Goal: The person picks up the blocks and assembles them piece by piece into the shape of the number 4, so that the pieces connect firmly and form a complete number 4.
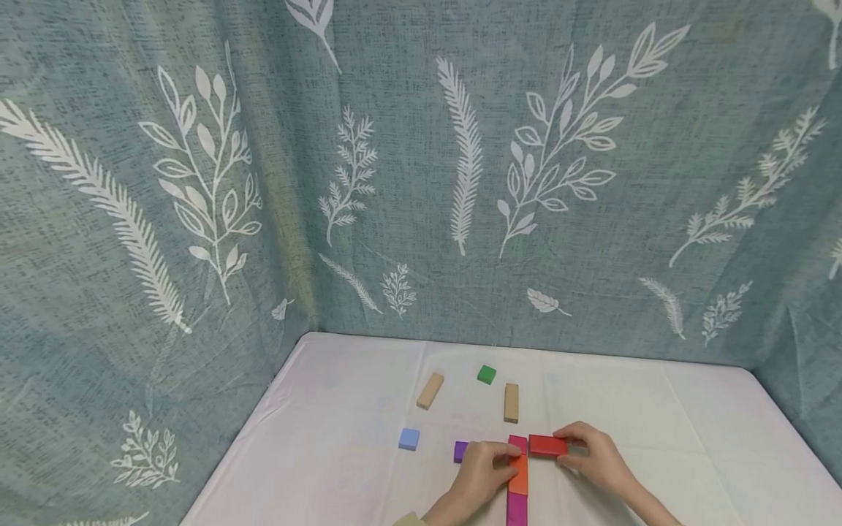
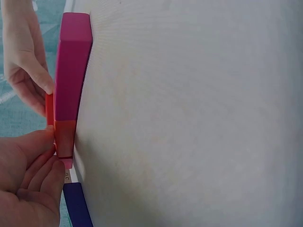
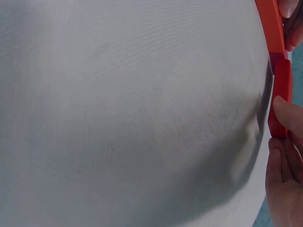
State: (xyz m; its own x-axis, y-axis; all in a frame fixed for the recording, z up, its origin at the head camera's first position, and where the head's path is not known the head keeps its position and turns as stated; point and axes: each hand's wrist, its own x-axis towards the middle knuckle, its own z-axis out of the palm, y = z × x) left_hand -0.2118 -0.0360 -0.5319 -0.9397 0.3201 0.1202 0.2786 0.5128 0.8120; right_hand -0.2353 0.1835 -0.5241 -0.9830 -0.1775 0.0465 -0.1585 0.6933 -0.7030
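Note:
A row of blocks runs away from me on the white table. It has a magenta block [image 1: 517,509] nearest, an orange block [image 1: 520,482] in the middle and a pink block [image 1: 518,441] at the far end. My left hand [image 1: 483,475] holds the orange block between thumb and fingers, near the pink block. From the right, my right hand [image 1: 598,460] pinches a red block [image 1: 546,446] by its right end. The red block's left end is right beside the pink block. A purple block [image 1: 460,451] lies left of the row, partly behind my left hand.
A light blue block [image 1: 408,439] lies to the left. Farther back are two plain wooden blocks, one tilted [image 1: 430,391] and one straighter [image 1: 511,402], and a green block [image 1: 487,374]. A leaf-patterned curtain [image 1: 408,183] hangs behind the table [image 1: 355,380].

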